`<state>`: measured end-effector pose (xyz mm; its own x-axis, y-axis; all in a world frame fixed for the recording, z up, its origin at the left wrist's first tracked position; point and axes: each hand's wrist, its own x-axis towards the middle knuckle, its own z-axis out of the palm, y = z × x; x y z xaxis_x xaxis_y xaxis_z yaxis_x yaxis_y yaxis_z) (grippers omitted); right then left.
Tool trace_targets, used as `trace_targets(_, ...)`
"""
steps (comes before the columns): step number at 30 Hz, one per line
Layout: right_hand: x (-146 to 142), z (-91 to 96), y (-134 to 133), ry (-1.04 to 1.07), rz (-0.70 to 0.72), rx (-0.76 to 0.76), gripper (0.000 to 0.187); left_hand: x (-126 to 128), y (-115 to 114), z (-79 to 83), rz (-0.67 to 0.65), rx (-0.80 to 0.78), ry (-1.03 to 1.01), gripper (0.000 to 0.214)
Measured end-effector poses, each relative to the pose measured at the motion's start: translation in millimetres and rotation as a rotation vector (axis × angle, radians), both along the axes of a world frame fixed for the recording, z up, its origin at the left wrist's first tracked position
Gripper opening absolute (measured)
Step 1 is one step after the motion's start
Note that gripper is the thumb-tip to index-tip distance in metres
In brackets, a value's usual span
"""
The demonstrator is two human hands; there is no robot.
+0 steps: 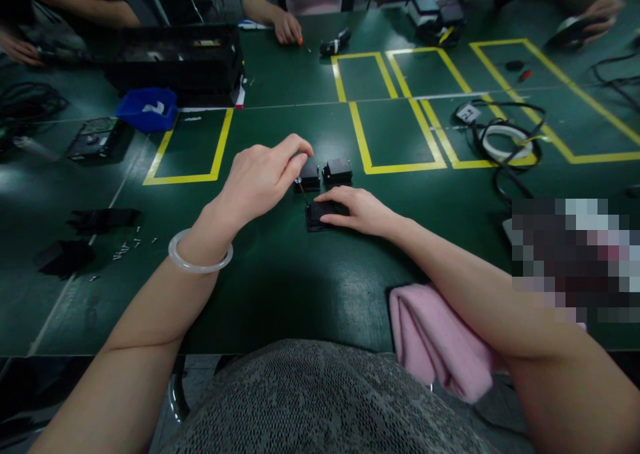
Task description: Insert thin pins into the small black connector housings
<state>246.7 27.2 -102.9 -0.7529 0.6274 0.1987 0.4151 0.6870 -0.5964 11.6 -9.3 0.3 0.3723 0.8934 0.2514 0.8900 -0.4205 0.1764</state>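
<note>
— Near the middle of the green table, your right hand rests at a black block, thumb along its near side, fingertips over towards its far side.

— How do the fingers stand?

— On that hand they are part spread, with the block between thumb and fingers. Your left hand is curled, thumb close to forefinger, closed on the upper end of a thin rod. That end is hidden, so how each finger sits on it can't be told. The rod slants down to the block's far left corner.

— What lies close to you?

— Two more blocks stand side by side just beyond yours, the left one partly behind your left hand. Well off to your left, loose screws lie near two dark parts. You wear a pale bangle on your left wrist.

— And farther out?

— A blue bin sits against a black crate. Yellow tape marks frames on the table, and a coiled cable lies over some of it to your right. Under your right forearm, a pink cloth hangs over the near edge. Opposite you, a co-worker's hand rests on the tabletop.
</note>
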Motion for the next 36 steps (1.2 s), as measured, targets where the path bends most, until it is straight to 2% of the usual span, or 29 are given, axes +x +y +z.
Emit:
trace_targets(4, 0.0, -0.9, 0.1, -0.006, -0.001, 0.003, 0.042, 0.2, 1.1, -0.6, 0.029, 0.0, 0.012, 0.043)
trace_targets(14, 0.4, 0.0, 0.1, 0.001, -0.003, 0.004, 0.041, -2.6, -2.3, 1.8, -0.043, -0.023, 0.011, 0.041)
trace_targets(26, -1.1, 2.4, -1.2, -0.012, -0.007, 0.003, 0.041, -1.6, 0.3, -0.1, 0.001, 0.017, 0.051, 0.042)
trace_targets(36, -0.3, -0.8, 0.5, -0.004, 0.005, 0.015, 0.042, -2.7, 1.3, -2.4, -0.03, -0.008, 0.029, 0.042)
